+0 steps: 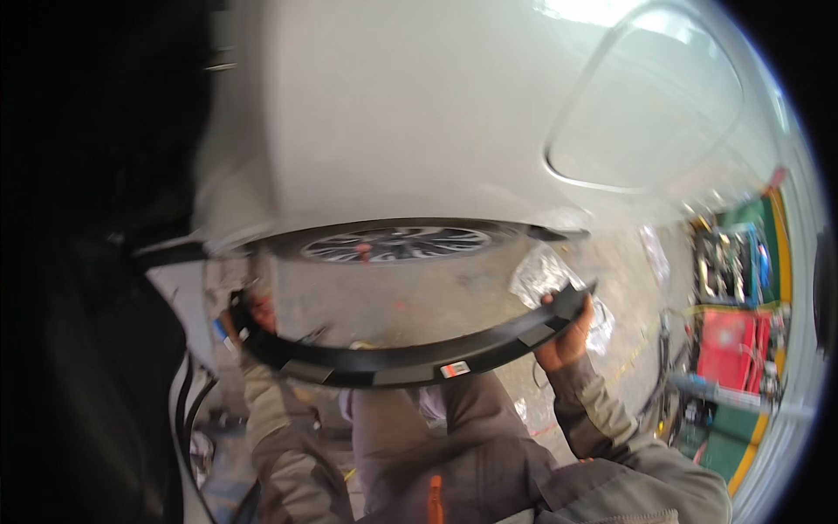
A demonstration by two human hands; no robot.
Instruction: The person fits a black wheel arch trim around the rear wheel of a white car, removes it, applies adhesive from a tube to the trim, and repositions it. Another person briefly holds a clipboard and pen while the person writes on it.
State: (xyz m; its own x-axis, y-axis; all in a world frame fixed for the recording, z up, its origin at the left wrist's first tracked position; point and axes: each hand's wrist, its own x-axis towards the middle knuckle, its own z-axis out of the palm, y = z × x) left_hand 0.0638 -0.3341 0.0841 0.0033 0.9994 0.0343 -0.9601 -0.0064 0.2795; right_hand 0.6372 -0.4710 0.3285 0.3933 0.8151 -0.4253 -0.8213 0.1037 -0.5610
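A long, curved black wheel arch trim (419, 360) is held level in front of my body, with a small white and orange label and several grey strips along its face. My left hand (259, 313) is closed round its left end; the fingers there are blurred. Round the right end my right hand (569, 339) is closed, thumb and fingers gripping the edge. Just beyond the trim is the car's wheel (397, 244), under the arch of a pale car body panel (393, 113). The trim is apart from the arch.
A fuel flap outline (646, 96) shows on the panel at the upper right. Crumpled clear plastic (541, 271) lies on the floor by my right hand. Right of it are a red tray (731, 349) and a blue crate (738, 262). An open car door edge (179, 306) stands at left.
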